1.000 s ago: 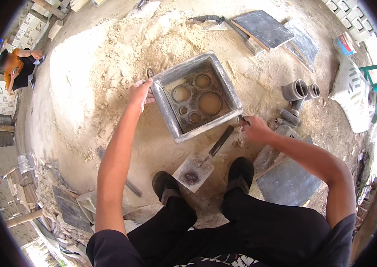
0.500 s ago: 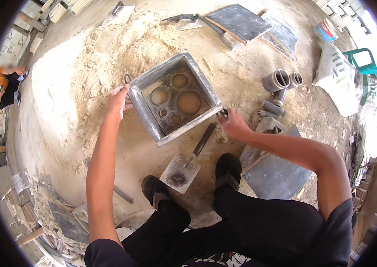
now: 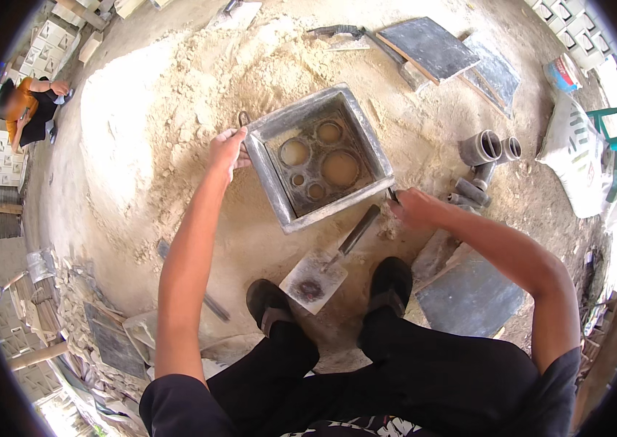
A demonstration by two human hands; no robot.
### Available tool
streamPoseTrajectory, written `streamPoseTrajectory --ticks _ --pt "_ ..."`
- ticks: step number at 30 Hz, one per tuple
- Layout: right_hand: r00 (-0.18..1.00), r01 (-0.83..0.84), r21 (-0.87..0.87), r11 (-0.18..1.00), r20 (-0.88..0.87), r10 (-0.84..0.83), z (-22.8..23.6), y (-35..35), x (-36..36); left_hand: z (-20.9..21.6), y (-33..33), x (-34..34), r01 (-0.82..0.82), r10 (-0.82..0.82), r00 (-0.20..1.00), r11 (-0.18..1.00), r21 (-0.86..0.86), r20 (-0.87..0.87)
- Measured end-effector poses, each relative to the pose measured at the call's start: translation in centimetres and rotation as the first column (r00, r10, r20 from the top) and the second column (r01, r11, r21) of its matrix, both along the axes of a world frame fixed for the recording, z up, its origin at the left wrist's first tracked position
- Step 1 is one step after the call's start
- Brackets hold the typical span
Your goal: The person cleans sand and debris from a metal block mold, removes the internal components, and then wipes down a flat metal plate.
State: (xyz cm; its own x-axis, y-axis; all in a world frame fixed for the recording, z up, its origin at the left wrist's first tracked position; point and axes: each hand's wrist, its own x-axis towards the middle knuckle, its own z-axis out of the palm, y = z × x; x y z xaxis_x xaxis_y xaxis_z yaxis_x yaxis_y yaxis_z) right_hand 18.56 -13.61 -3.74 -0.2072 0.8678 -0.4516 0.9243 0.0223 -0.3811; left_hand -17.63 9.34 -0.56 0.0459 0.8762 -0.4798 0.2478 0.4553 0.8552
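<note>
A square grey metal box frame point(image 3: 299, 220) stands before me on the sandy ground, slightly turned. Inside it lies a sandy surface with several round shapes of different sizes. My left hand point(image 3: 228, 151) is closed on the frame's left side, beside a small loop handle point(image 3: 243, 118). At the opposite corner my right hand point(image 3: 417, 209) has its fingers wrapped round a dark handle on the frame. A trowel point(image 3: 313, 280) lies between my feet and the frame, its square blade smudged dark and its dark grip pointing up to the right.
Loose pale sand point(image 3: 192, 95) is heaped beyond the frame. Dark flat boards point(image 3: 430, 48) lie at the far right, and another board point(image 3: 468, 295) lies by my right foot. Grey pipe pieces point(image 3: 480, 148), a white sack point(image 3: 569, 156) and a green chair point(image 3: 614, 127) are at right. A person point(image 3: 30, 109) sits far left.
The whole view has swung, so everything sits further right in the picture. Both my hands keep their hold on the frame, which looks little changed against the trowel.
</note>
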Motion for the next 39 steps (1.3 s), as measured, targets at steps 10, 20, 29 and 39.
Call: streamPoseTrajectory --ticks 10,20,29,39 --pt "0.868 0.140 -0.432 0.891 -0.379 -0.320 0.7 1.3 0.4 -0.7 0.2 -1.0 -0.003 0.004 0.999 1.000 -0.009 0.052" --pt "0.944 0.330 0.064 0.942 0.004 -0.331 3.2 2.9 0.6 1.7 -0.2 -0.5 0.119 -0.120 0.982 0.993 -0.012 -0.149" --pt "-0.050 0.608 -0.700 0.375 -0.505 -0.862 4.7 2.5 -9.6 2.9 3.2 0.4 0.846 -0.466 0.391 0.522 0.111 -0.794" --pt "-0.229 0.702 -0.693 0.164 -0.438 -0.869 8.3 11.8 -6.6 3.7 -0.6 -1.1 0.655 -0.477 0.550 0.755 -0.001 -0.686"
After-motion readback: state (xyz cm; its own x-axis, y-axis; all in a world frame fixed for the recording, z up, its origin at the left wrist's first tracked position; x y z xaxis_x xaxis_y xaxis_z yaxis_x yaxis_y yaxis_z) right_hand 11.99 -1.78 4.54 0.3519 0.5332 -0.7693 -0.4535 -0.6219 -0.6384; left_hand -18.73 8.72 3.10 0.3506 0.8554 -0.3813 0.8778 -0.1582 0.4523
